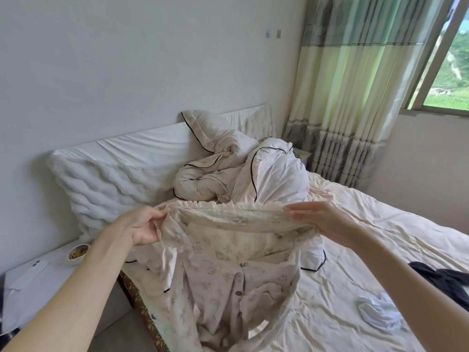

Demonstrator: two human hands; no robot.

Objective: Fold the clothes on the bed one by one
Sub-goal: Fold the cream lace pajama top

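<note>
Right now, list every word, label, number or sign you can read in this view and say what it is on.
None can be read.
Printed garment, held up by the left hand and the right hand: small motifs only, too blurred to tell if any are letters.
Two small wall fixtures: no legible marking.
Flat white object on the bedside table: no visible text.

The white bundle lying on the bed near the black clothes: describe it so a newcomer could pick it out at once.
Start at the cream bed sheet and go to its near right corner, past the printed buttoned garment the hands hold up. There a small crumpled white garment lies just below a black garment. It is the only pure white, unpatterned piece, with no dark piping.
</note>
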